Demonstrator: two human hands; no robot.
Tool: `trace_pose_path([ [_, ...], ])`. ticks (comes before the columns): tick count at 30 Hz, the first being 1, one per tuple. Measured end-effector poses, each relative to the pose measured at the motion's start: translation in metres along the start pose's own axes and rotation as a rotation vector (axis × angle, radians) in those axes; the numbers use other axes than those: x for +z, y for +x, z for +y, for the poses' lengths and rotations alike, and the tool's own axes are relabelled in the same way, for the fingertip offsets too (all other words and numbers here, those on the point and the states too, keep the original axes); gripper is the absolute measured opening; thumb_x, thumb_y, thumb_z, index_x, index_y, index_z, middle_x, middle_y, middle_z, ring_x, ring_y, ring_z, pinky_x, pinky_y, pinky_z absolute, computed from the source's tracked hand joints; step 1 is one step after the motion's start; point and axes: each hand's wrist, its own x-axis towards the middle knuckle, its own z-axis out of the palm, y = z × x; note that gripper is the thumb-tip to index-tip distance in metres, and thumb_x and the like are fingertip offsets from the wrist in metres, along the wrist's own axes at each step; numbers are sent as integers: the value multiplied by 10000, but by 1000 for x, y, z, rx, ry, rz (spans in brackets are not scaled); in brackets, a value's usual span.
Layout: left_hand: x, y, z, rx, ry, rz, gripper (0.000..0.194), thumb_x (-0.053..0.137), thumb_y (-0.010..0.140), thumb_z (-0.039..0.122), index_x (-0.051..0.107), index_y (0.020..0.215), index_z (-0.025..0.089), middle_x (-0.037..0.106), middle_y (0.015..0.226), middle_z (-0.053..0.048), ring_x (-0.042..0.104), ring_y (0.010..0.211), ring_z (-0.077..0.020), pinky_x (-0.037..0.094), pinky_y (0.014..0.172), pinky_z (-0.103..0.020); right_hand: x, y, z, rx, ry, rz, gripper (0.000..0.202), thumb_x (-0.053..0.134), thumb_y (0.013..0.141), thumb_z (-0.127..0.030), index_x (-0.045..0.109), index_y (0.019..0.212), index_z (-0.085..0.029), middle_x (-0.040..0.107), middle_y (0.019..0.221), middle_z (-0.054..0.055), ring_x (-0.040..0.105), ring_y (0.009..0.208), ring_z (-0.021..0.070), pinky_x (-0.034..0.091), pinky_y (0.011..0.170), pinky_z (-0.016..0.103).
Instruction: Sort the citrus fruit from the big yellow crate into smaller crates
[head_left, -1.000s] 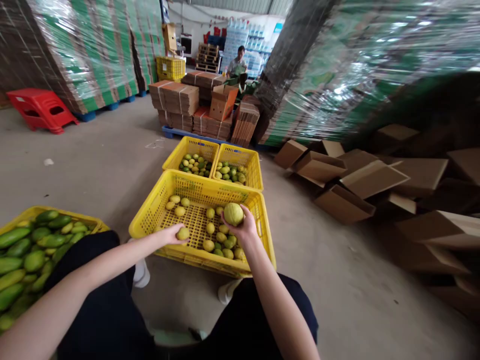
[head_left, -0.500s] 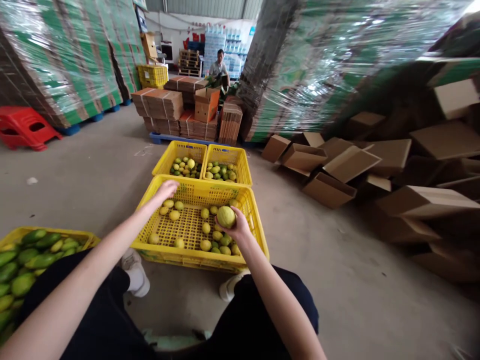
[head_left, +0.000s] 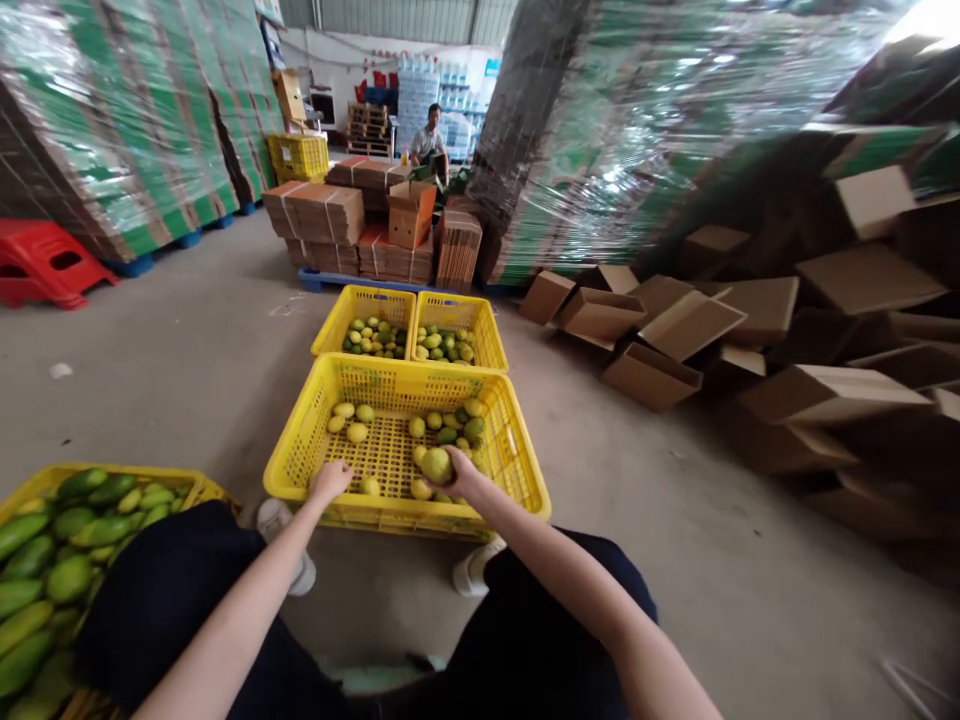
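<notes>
Left hand [head_left: 331, 481] had dropped from the far left of the large yellow crate [head_left: 420, 515] to its near left, grip impossible to tell | right hand [head_left: 452, 470], lowered, held a big fruit [head_left: 436, 466] over its right half, leaving both hands low | small fruits [head_left: 357, 432] lay at its far left | two more crates [head_left: 491, 335] stood just beyond it

- At center, a rectangular yellow plastic crate [head_left: 397, 388] holds oval yellow-and-green fruits [head_left: 357, 432], one group toward its far left, another in its right half.
- Directly behind, two more rectangular yellow plastic crates [head_left: 491, 333] stand side by side, fruit in both.
- Beyond them, a blue pallet [head_left: 322, 282] bears flat brown cardboard bundles [head_left: 315, 212].
- At front left sits a yellow plastic crate of oblong green fruits [head_left: 66, 580]; farther back, a red plastic stool [head_left: 52, 265].
- At right lie open brown cardboard boxes [head_left: 652, 375].
</notes>
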Motion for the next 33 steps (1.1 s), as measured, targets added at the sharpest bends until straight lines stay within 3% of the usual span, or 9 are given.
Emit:
trace_pose_path([
  [5,-3,-10,-3,55,-288,6,316,675,825,367,505,606,215,695,752,-74,662,1036,-273,463,838,-332,57,36,-102,-108,-122,134,230,510,929,-446,542,912,-220,624,783,0,665,735,161,606,632,309],
  [8,-2,-10,-4,65,-425,40,368,716,786,298,453,541,217,648,672,-50,653,1038,-279,459,865,-342,65,54,-135,-131,-313,189,210,515,938,-431,553,947,-224,618,791,5,664,691,163,602,578,299],
  [10,-1,-8,-5,57,-462,70,397,723,764,233,423,505,217,611,638,-50,647,1046,-295,461,893,-358,48,58,-129,-80,-435,205,130,545,933,-321,593,930,-200,636,788,20,647,640,151,586,551,281],
  [14,4,-2,-10,47,-430,115,379,696,768,162,440,495,223,548,582,-24,658,967,-270,475,898,-345,-19,63,-84,106,-668,273,76,586,905,-155,655,898,-123,660,774,59,630,609,154,574,550,292],
  [17,8,1,-14,50,-313,139,316,672,772,123,501,530,231,515,551,-9,658,890,-250,470,879,-324,-66,78,-63,182,-822,377,138,612,938,-201,664,1023,-104,687,947,89,673,765,177,599,668,342],
  [20,12,5,-17,61,-211,128,218,647,799,143,568,616,231,582,619,-23,654,882,-250,457,860,-313,-97,103,-61,132,-943,466,333,632,957,-341,608,1238,-164,640,1231,93,662,1031,217,584,866,423],
  [24,19,13,-18,50,-83,86,114,582,850,181,640,759,219,697,780,-59,658,880,-252,450,830,-320,-114,147,-66,-63,-1059,480,288,620,964,-337,625,1214,-195,621,1279,98,637,1088,220,560,920,423],
  [28,24,16,-17,38,129,38,141,521,906,228,662,893,224,740,902,-70,675,865,-240,445,761,-312,-116,200,-70,-259,-1183,466,100,631,897,-116,623,986,-160,620,1149,156,548,1227,277,508,931,369],
  [33,26,10,-12,62,289,21,187,456,958,268,636,930,227,738,833,-48,693,770,-231,425,658,-311,-114,261,-66,-292,-1460,509,252,609,852,-108,573,1100,-120,558,1246,242,406,1372,400,410,1049,517],
])
